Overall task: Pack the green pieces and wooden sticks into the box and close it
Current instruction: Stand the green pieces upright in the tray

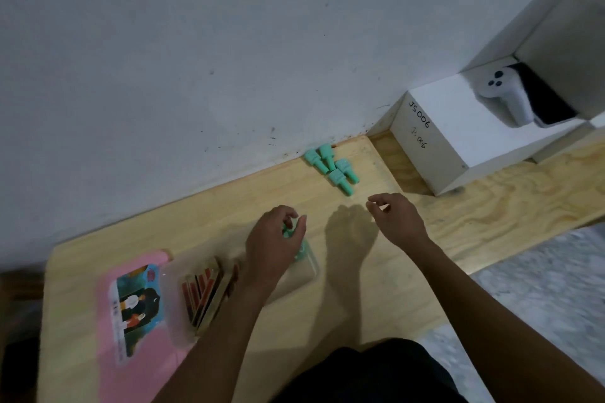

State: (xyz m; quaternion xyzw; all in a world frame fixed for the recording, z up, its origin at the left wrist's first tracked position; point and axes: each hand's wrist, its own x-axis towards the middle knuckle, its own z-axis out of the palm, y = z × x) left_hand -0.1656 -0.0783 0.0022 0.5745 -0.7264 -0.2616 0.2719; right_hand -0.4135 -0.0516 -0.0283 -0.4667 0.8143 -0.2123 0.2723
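Left hand (275,240): fingers curled round green pieces (289,228), held just above the right end of the clear box (309,267). Exact count in the grip cannot be told; a little green already shows inside the box beneath the hand.

Right hand (397,217): fingers loosely bent, thumb near forefinger, nothing seen in it. It hovers over the middle of the table (376,304), between the box and the remaining pieces (332,168).

Box: lies toward the front left of the table, open. Wooden sticks (206,291) are packed in its left part. The pink lid (144,353), bearing a picture label, lies flat at the table's left edge, just beside the box.

Remaining pieces: a small huddle at the back edge of the table, against the wall, well apart from the box.

Also noted: a white carton (458,137) at the back right corner, with a white controller (505,93) on it.

Assessment: step in hand is loading green pieces; sticks appear done, closing not yet begun. Next move calls for releasing the held pieces into the box, then a reach to the back edge for the rest, which lie close together and may roll if nudged
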